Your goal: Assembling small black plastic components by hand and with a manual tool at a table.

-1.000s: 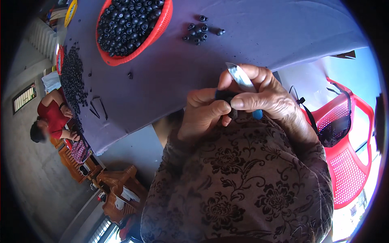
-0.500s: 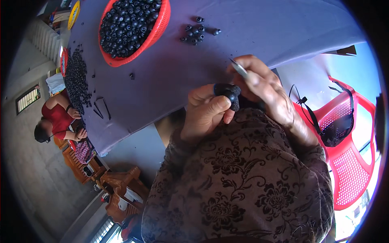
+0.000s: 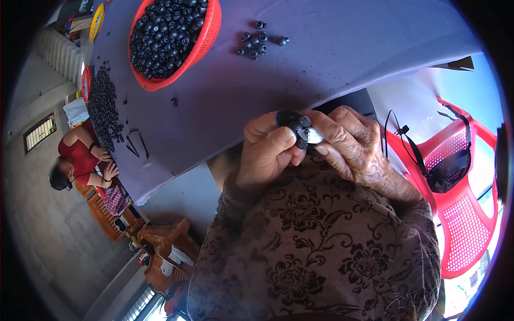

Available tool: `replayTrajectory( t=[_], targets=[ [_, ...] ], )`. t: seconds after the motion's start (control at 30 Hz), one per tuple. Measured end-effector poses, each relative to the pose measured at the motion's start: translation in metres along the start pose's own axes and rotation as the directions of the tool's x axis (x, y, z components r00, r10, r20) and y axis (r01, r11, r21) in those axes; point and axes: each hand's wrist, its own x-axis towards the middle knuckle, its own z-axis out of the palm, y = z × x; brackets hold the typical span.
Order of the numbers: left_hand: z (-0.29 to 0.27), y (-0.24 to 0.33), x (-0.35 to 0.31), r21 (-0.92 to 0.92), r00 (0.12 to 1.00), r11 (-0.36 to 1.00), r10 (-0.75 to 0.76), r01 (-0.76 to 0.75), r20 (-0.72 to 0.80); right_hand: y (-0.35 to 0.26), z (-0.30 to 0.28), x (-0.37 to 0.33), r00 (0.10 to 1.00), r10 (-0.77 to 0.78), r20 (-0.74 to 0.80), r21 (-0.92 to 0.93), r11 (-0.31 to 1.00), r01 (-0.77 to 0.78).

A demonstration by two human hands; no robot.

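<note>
- Dark round fruit (image 3: 292, 119) sits pinched between both hands, above the person's lap and just short of the near edge of the purple-covered table (image 3: 332, 59).
- Left hand (image 3: 266, 152) is closed around the fruit, its thumb (image 3: 278, 140) lying across the front and its fingers curled up behind it.
- Right hand (image 3: 350, 142) is also closed, gripping a small metal blade (image 3: 311, 135) whose shiny tip rests against the fruit's right side; the right fingertips touch the left thumb.
- Both forearms are in brown sleeves with a floral pattern (image 3: 321, 241), running back below the hands.
- Beyond the hands, near the far side of the table, a small cluster of dark cut pieces (image 3: 257, 44) lies on the cloth.
- Farther ahead and to the left of the left hand stands a red basket (image 3: 206, 37) heaped with the same dark fruit.
- Well off to the left, a long spread of loose dark fruit (image 3: 101, 109) runs along the table's edge, with a few thin dark sticks (image 3: 136, 144) just beside it.
- Right of the right hand, a red plastic chair (image 3: 466, 214) stands apart from the table, with a black strapped bag (image 3: 447, 174) resting on its seat.
- Far left, below the table's edge, another person in a red top (image 3: 77, 155) sits with hands together.
</note>
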Motion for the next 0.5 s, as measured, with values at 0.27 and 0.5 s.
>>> replayTrajectory(
  t=[0.27, 0.5],
  targets=[
    [-0.0019, -0.0006, 0.0026, 0.110, 0.997, 0.991, 0.079, -0.080, 0.008, -0.0020, -0.0021, 0.0000, 0.999, 0.007, 0.043, -0.003, 1.000, -0.007],
    [-0.0075, 0.0052, 0.0007, 0.401, 0.976, 0.890, 0.195, -0.219, 0.100, -0.0030, 0.0003, 0.0022, 0.998, -0.024, 0.061, -0.078, 0.997, 0.029]
  ],
)
